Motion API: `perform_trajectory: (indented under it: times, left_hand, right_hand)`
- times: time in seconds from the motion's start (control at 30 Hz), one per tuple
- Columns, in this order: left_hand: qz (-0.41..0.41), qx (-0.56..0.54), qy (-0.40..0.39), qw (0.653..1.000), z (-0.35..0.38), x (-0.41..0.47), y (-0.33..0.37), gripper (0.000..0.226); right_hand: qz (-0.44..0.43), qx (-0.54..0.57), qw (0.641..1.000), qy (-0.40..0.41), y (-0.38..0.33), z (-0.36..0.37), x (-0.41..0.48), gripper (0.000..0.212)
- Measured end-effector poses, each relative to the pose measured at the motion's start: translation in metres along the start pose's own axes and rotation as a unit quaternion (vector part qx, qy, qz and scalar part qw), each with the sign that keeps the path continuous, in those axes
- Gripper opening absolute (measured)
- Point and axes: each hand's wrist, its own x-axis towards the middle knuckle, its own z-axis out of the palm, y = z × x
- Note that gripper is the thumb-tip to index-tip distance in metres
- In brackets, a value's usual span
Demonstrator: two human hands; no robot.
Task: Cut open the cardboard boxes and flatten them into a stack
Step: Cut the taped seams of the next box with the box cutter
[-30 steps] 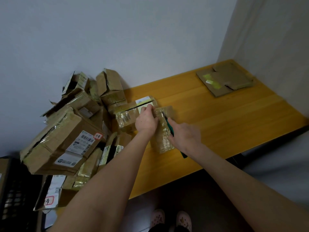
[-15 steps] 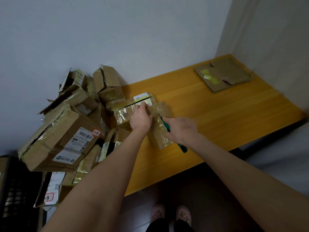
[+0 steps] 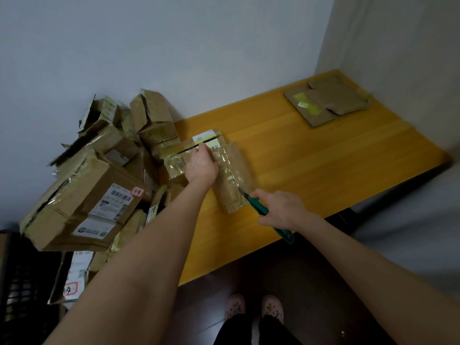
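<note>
Item under work: one taped box (image 3: 230, 175), lying on the wooden table (image 3: 336, 170) and glossy with clear tape over its near face. The left hand (image 3: 202, 168) rests on top of the taped box. Its fingers (image 3: 202, 146) bend over the far upper edge beside the printed label, apparently gripping there; the fingertips themselves are hidden. This hold appears meant to pin the taped box down while the blade is drawn through it. The right hand (image 3: 282, 209), on the near right of the taped box, is closed round a green-handled cutter (image 3: 260, 209), fingers wrapped fully about the handle. The blade tip meets the taped box low on its near face, at the end of a dark line running along the taped seam, which reads as a cut in progress toward the person. The handle is angled away from the holding hand, a sound precaution. Uncut boxes (image 3: 99, 185) are heaped to the left of the taped box and press against it, within easy reach of the holding hand. The flattened stack (image 3: 326, 102) lies well apart, to the far right of the taped box in the wall corner, presumably kept clear of the cutting. Assessment: the stack is small and most boxes remain unopened.
</note>
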Motion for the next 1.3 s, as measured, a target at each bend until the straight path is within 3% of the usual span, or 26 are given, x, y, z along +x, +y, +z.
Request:
perform_trajectory:
  times: [0.1, 0.17, 0.27, 0.33, 0.43, 0.53, 0.7, 0.87, 0.97, 1.07, 1.17, 1.3]
  left_hand:
    - [0.002, -0.003, -0.001, 1.0, -0.001, 0.0, 0.001, 0.041]
    - [0.013, 0.016, -0.003, 1.0, -0.001, 0.0, 0.003, 0.042]
    - [0.034, 0.05, -0.023, 0.998, -0.001, -0.003, 0.005, 0.046]
    - [0.037, 0.051, -0.036, 0.997, -0.001, -0.006, 0.006, 0.048]
    - [0.024, 0.034, -0.039, 0.998, -0.001, -0.013, 0.009, 0.049]
    - [0.023, 0.052, -0.01, 0.998, -0.003, -0.021, 0.008, 0.045]
    - [-0.027, 0.074, 0.008, 0.997, -0.012, -0.029, -0.008, 0.037]
    - [-0.051, 0.051, -0.03, 0.997, -0.007, -0.04, -0.024, 0.051]
    - [-0.077, 0.029, -0.087, 0.993, -0.001, -0.042, -0.034, 0.071]
    - [-0.104, -0.003, -0.142, 0.984, 0.006, -0.047, -0.042, 0.104]
    - [-0.012, 0.113, -0.112, 0.987, 0.012, -0.046, -0.041, 0.126]
    - [0.14, 0.234, -0.121, 0.955, 0.023, -0.032, -0.023, 0.13]
  right_hand:
    - [-0.018, 0.094, 0.995, 0.04, 0.017, 0.009, -0.006, 0.063]
    - [0.034, 0.226, 0.97, 0.087, 0.024, 0.015, -0.009, 0.06]
    - [0.162, 0.476, 0.858, 0.109, 0.024, 0.019, -0.001, 0.028]
    - [0.21, 0.569, 0.789, 0.094, 0.017, 0.023, 0.008, 0.01]
    - [0.234, 0.712, 0.661, 0.038, 0.001, 0.032, 0.02, 0.028]
    - [0.249, 0.762, 0.596, 0.052, -0.006, 0.038, 0.028, 0.033]
    - [0.277, 0.74, 0.597, 0.134, 0.013, 0.009, 0.038, 0.023]
    - [0.213, 0.722, 0.643, 0.141, 0.014, -0.018, 0.05, 0.023]
    - [0.208, 0.695, 0.673, 0.144, 0.003, -0.016, 0.058, 0.028]
    - [0.206, 0.676, 0.694, 0.137, -0.004, -0.007, 0.065, 0.034]
    - [0.192, 0.67, 0.706, 0.125, -0.007, 0.0, 0.069, 0.031]
    - [0.192, 0.664, 0.712, 0.12, -0.002, 0.006, 0.073, 0.036]
